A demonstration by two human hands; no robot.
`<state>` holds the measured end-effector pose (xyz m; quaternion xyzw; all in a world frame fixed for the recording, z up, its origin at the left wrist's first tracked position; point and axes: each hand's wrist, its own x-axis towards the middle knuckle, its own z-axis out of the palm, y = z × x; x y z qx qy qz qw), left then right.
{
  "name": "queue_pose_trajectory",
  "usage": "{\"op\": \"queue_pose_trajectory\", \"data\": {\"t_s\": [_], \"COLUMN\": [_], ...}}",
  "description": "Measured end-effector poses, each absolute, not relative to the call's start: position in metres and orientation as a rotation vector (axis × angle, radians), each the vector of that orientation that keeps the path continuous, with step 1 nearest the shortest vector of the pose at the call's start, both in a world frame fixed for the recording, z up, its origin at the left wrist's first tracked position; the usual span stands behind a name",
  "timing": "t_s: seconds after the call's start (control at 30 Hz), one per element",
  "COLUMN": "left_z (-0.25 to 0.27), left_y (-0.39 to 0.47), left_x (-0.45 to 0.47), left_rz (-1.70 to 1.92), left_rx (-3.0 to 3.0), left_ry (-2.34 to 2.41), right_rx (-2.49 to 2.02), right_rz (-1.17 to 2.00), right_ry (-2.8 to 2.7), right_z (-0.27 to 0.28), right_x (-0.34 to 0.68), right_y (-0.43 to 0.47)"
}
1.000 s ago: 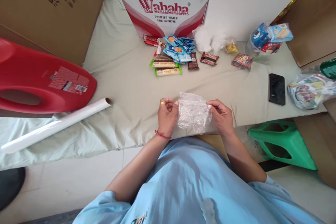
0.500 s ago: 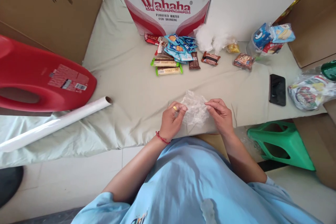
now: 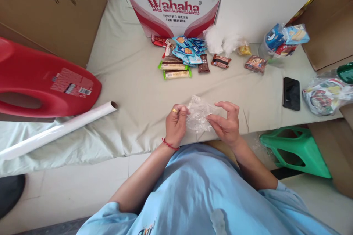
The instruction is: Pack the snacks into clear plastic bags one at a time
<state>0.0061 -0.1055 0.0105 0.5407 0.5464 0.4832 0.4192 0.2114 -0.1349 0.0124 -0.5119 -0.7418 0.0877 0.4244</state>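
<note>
A crumpled clear plastic bag (image 3: 200, 115) is held between my hands, over the front edge of the cloth-covered table (image 3: 132, 95). My left hand (image 3: 177, 123) pinches its left side between thumb and fingers; a ring and a red cord bracelet are on this hand and wrist. On the right side, my right hand (image 3: 226, 122) has its thumb and a finger closed on the plastic, while the index finger is raised away from it. Beyond the hands lie wrapped bars (image 3: 176, 70) with green ends and a pile of blue snack packets (image 3: 189, 49).
Behind the snacks stands a Wahaha water carton (image 3: 176, 7). On the left are a red jug (image 3: 44, 80) and a white roll (image 3: 60, 130). A black phone (image 3: 291, 93) and a bagged bundle (image 3: 322, 97) lie right. A green stool (image 3: 298, 150) is below the edge.
The plastic and my left hand have shifted slightly left. My right hand has moved left and its index finger has lifted off, with the grip now lower on the plastic.
</note>
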Motion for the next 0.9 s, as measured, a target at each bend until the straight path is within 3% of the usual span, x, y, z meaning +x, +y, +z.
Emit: {"op": "queue_pose_trajectory", "data": {"t_s": [0.27, 0.67, 0.8, 0.9], "left_z": [0.004, 0.009, 0.013, 0.019], "left_y": [-0.08, -0.077, -0.08, -0.085], "left_x": [-0.01, -0.014, -0.009, 0.001], "left_rz": [1.53, 1.531, 1.616, 1.645], "left_rx": [0.608, 0.629, 0.592, 0.615], "left_ry": [1.306, 1.313, 1.295, 1.285], "right_rx": [-1.302, -1.312, -1.367, -1.395], "right_rz": [0.459, 0.962, 1.014, 0.83], "right_ry": [-1.594, -1.022, -1.248, -1.611], "right_z": [0.02, 0.01, 0.01, 0.014], "right_x": [0.225, 0.226, 0.219, 0.2], "right_y": [-0.141, -0.135, -0.146, -0.154]}}
